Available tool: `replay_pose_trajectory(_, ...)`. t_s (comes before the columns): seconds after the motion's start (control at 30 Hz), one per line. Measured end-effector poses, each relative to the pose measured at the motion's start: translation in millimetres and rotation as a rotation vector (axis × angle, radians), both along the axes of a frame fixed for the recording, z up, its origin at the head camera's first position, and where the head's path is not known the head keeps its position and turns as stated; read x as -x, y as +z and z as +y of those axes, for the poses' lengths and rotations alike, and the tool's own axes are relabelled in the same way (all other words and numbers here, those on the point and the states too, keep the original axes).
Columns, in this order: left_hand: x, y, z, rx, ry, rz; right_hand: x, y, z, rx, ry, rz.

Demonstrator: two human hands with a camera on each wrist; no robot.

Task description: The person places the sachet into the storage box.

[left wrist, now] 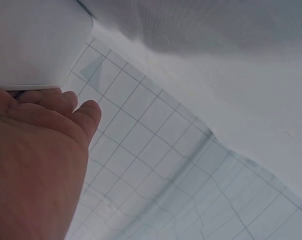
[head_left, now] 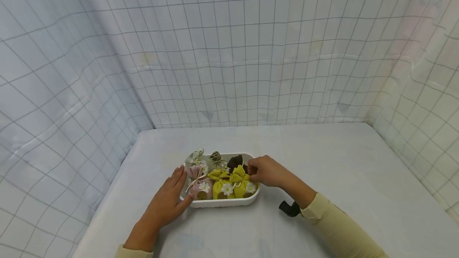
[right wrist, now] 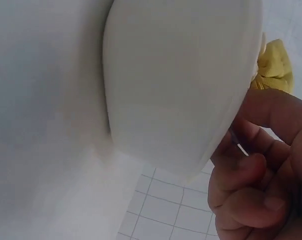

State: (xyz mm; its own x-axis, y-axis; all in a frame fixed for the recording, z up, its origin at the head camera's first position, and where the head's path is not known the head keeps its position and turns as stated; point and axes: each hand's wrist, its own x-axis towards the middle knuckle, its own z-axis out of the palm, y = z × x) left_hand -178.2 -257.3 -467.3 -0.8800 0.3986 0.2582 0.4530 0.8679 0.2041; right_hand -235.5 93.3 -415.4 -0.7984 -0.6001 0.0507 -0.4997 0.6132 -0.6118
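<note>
A white oval tray [head_left: 222, 203] holds several small drawstring pouches in two rows. In front are a pink pouch [head_left: 198, 189], a yellow pouch [head_left: 219, 186] and another yellow pouch [head_left: 239, 175], each with a white flower. Behind sit a pale grey-green pouch [head_left: 195, 157], an olive pouch [head_left: 216, 158] and a dark brown pouch [head_left: 235, 162]. With straight fingers, my left hand [head_left: 168, 198] rests along the tray's left end, thumb at the front rim. Over the right rim, my right hand [head_left: 267, 171] has curled fingers pinching the rightmost yellow pouch's side near its gathered neck.
Beside my right wrist, a black curved piece [head_left: 289, 209] shows against the white-covered table [head_left: 340, 162]. White grid-patterned cloth [head_left: 229, 51] hangs behind the table and along both sides.
</note>
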Motion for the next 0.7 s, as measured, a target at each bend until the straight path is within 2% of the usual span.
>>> replay_pose_trajectory(0.1,0.1,1.4,0.6,-0.002,-0.003,0.001,-1.4,-1.5,2.9,-0.021,-0.005,0.003)
replay_pose_trajectory(0.3,1.7,3.4,0.9,-0.012,-0.012,0.004,0.6,-3.1,15.6,0.032,0.001,-0.013)
replay_pose_trajectory(0.37,2.4,2.9,1.0,-0.015,-0.015,0.001,2.9,-1.9,24.6,0.053,-0.047,-0.014)
replay_pose_trajectory(0.5,2.3,2.3,0.2,-0.03,-0.015,-0.012,7.0,3.2,48.3,0.071,-0.21,-0.008)
replay_pose_trajectory(0.6,1.4,5.8,-2.0,-0.053,-0.018,-0.055,8.1,4.5,71.3,0.05,-0.321,0.019)
replay_pose_trajectory(0.7,-0.1,13.0,-8.2,-0.056,-0.013,-0.118,6.4,1.6,97.9,0.026,-0.392,0.077)
